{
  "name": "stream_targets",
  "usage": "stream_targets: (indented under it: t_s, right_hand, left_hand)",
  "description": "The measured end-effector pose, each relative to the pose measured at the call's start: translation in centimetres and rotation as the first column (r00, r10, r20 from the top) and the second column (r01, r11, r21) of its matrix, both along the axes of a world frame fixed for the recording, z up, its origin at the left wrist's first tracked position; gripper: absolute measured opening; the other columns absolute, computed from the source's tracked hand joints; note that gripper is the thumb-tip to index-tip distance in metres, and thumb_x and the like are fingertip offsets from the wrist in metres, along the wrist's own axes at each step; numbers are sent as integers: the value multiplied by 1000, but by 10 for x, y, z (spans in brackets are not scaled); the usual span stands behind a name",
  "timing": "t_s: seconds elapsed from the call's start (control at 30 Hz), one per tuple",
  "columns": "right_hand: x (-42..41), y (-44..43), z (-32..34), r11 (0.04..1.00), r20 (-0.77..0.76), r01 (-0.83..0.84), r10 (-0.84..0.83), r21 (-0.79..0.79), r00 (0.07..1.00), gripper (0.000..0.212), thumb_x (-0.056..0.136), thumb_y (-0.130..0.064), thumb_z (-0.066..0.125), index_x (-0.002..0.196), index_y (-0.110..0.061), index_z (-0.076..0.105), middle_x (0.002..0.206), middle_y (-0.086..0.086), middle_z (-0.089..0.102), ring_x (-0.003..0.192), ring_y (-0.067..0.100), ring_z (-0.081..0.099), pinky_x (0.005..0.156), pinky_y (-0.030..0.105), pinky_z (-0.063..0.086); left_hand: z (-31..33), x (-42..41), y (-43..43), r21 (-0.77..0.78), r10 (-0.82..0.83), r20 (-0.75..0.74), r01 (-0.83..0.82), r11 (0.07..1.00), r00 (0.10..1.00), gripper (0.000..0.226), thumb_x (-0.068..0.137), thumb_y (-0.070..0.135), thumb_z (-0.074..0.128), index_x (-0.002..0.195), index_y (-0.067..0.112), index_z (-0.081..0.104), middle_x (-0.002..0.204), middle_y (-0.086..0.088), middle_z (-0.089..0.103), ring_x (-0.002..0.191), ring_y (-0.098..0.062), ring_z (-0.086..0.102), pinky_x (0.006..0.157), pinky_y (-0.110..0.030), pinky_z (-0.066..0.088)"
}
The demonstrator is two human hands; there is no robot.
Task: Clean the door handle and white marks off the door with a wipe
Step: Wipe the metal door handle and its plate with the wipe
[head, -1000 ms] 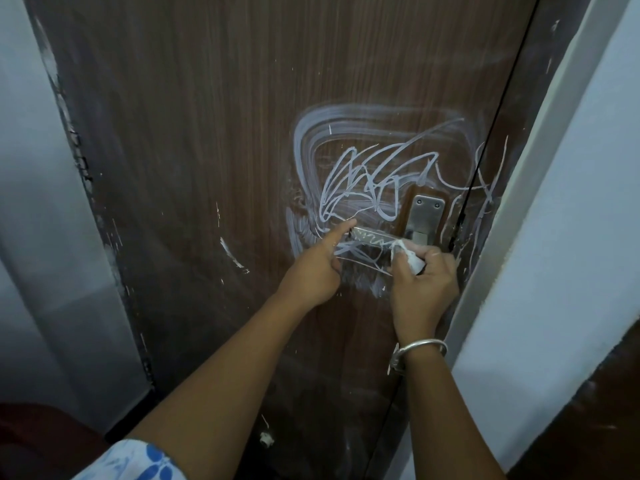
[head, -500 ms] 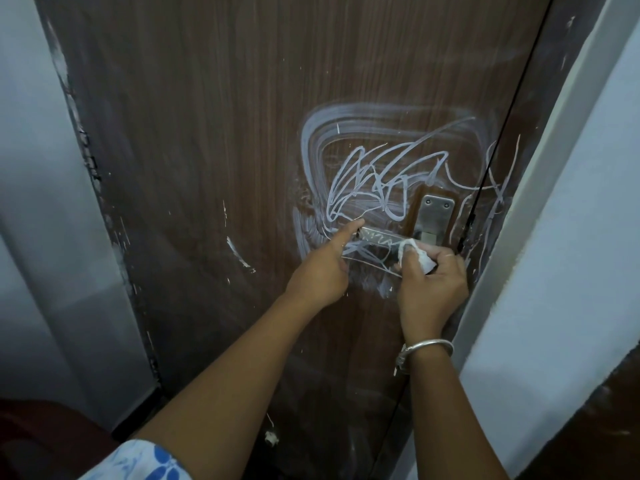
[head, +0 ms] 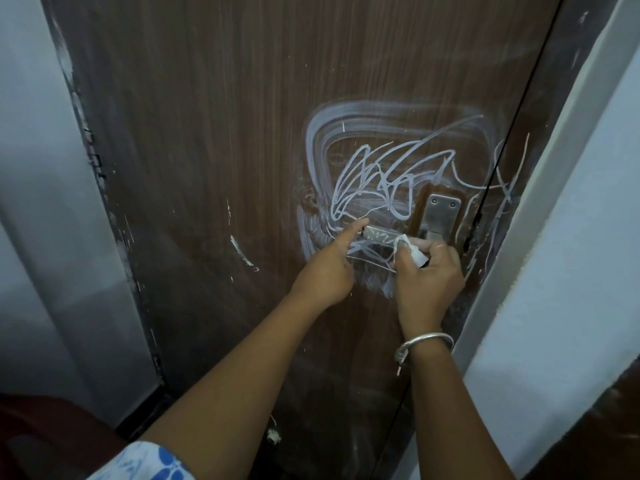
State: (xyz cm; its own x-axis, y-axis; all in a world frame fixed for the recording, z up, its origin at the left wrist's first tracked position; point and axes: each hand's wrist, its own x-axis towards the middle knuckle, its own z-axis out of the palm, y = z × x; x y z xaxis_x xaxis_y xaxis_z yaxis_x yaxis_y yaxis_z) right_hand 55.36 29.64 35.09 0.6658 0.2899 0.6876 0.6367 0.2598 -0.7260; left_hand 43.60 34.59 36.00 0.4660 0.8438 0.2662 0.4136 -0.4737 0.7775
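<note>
A dark brown wooden door (head: 214, 140) carries white scribbles and smears (head: 388, 168) around its metal lever handle (head: 379, 235). The handle's steel backplate (head: 438, 216) sits to the right of the marks. My left hand (head: 325, 271) has its index finger stretched out, its tip touching the free left end of the lever; the other fingers are curled. My right hand (head: 427, 282) pinches a small crumpled white wipe (head: 410, 252) against the lever near the backplate. The lever itself bears white squiggles.
A white door frame and wall (head: 554, 237) stand close on the right. A grey-white wall (head: 41, 202) lies to the left of the door's chipped edge. A silver bangle (head: 426, 341) is on my right wrist. Small white flecks (head: 242, 252) dot the door lower left.
Both hands hold nearly the same places on the handle. The view has shifted slightly, and the wipe has stayed pressed on the lever.
</note>
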Motion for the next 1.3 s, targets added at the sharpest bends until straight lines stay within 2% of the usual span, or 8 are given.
stream_targets:
  t_s: [0.23,0.37,0.53,0.6,0.73,0.87,1.03,1.3]
  right_hand:
    - [2,0,1,999,-51,27,-25,46,998,9,77,-8,72,82,-2,68,86,12,57,61,1,48,60,-1,37]
    - [-4,3,1,1000,13,-24,24,-7,1000,8,78,-10,72,83,-4,69,88,12,61,71,16,56,65,26,49]
    - [0,4,0,999,-55,3,0,46,999,9,77,-11,72,83,-5,69,88,11,60,68,11,54,60,13,45]
    - [-4,6,0,999,-18,6,-5,33,1000,9,77,-10,72,83,-4,69,87,13,60,69,11,53,63,15,44]
    - [-9,6,-1,1000,69,-13,15,-23,997,7,75,-4,71,80,-1,68,85,16,61,69,12,49,62,-3,32]
    - [-12,7,1,1000,35,19,-20,20,999,8,76,-3,71,82,2,68,85,18,60,69,15,52,63,9,35]
    - [-15,8,2,1000,105,-3,4,-12,994,8,73,0,72,80,2,68,84,20,61,69,12,48,64,-6,30]
    - [-16,12,3,999,126,-16,21,-37,992,9,74,-3,72,79,2,68,81,18,61,68,18,52,61,9,30]
  left_hand:
    - [-1,0,2,5,-5,-7,5,1000,1000,90,82,-7,46,134,61,18,75,-14,64,75,-38,65,61,-48,53]
    - [-2,0,1,15,-4,-7,4,1000,1000,90,82,-7,45,135,60,18,75,-15,64,75,-39,64,61,-51,52]
    - [-2,0,2,15,0,-8,1,1000,1000,90,82,-6,46,133,63,16,74,-13,64,73,-36,65,62,-49,53]
    - [-3,0,2,22,-1,-7,1,1000,1000,91,82,-6,47,132,63,16,71,-11,64,71,-34,65,62,-50,54]
    - [-4,1,3,27,2,-10,-2,1000,1000,91,82,-6,46,131,65,16,69,-11,62,71,-36,64,63,-51,54]
    - [-4,0,5,37,-5,-19,6,999,1000,91,82,-5,46,132,64,15,66,-4,61,69,-33,64,63,-48,53]
    - [-4,0,4,35,-21,-5,22,999,1000,93,79,-7,45,132,63,16,69,-10,64,68,-35,63,59,-47,52]
    - [-3,-1,2,39,-25,7,25,999,1000,92,80,-6,47,132,63,16,74,-19,64,70,-37,62,62,-50,52]
